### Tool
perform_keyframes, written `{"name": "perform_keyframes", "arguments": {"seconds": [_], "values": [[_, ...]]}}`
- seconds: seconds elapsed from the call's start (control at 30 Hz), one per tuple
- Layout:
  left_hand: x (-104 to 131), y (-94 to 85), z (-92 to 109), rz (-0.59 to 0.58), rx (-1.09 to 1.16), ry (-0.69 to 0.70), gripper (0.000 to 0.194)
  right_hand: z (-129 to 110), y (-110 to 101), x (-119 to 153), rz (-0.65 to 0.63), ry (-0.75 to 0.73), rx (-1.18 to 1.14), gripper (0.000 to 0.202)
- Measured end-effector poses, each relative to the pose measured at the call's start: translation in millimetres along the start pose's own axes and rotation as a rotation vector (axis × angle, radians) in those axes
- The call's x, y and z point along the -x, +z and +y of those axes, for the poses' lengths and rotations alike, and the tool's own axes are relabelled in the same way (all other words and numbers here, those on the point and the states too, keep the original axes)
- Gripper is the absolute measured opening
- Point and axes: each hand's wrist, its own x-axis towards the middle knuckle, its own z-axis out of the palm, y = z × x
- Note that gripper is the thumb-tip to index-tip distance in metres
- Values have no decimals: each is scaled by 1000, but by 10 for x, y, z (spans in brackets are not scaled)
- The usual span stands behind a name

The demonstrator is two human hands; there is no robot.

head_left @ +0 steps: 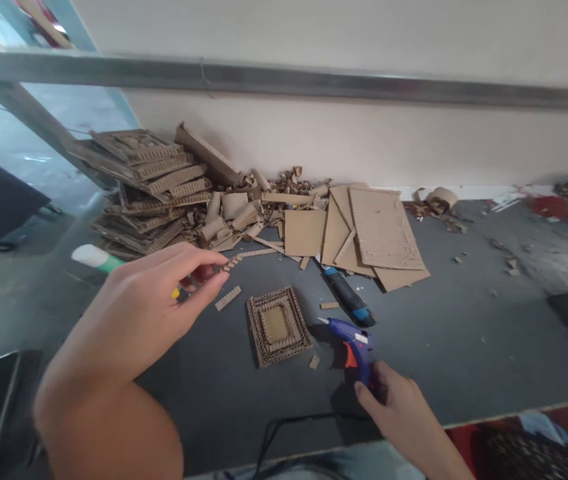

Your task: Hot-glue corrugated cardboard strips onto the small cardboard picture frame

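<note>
Between the thumb and fingertips of my left hand [164, 300] is one end of a thin corrugated cardboard strip [259, 253]. My right hand [399, 407] is wrapped round the handle of a blue glue gun [354, 337] with an orange trigger, its nozzle pointing left. A square layered cardboard piece [278, 327] with a rectangular recess lies on the dark table between my hands. Beside it are a short corrugated strip [228, 299] and a small cardboard scrap [314, 362]. A black and blue cutter [349, 297] rests just beyond the glue gun.
Stacked cardboard pieces [154, 180] stand at the back left, beside a heap of scraps [234, 213]. Flat cardboard sheets [384, 227] lie at the back centre. A black cable [309, 419] runs along the front. A metal rail [284, 80] crosses behind the table.
</note>
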Motion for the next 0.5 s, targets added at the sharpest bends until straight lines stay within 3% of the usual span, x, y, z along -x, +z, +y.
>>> {"name": "perform_keyframes", "arguments": {"seconds": [0.13,0.2,0.27,0.4,0.5], "values": [[126,-139,61,101,-64,-57,22,-40,-13,85,-100,141,-345,37],[202,-182,90,155,-88,-88,17,-188,21,138,-149,109,-495,44],[272,-198,117,192,-84,-90,11,-424,112,171,-250,65,-641,51],[390,-185,144,184,-47,-42,7,-995,463,156,-571,20,-903,66],[514,-197,133,204,-25,-90,10,-1353,758,95,-684,-18,-1085,71]]}}
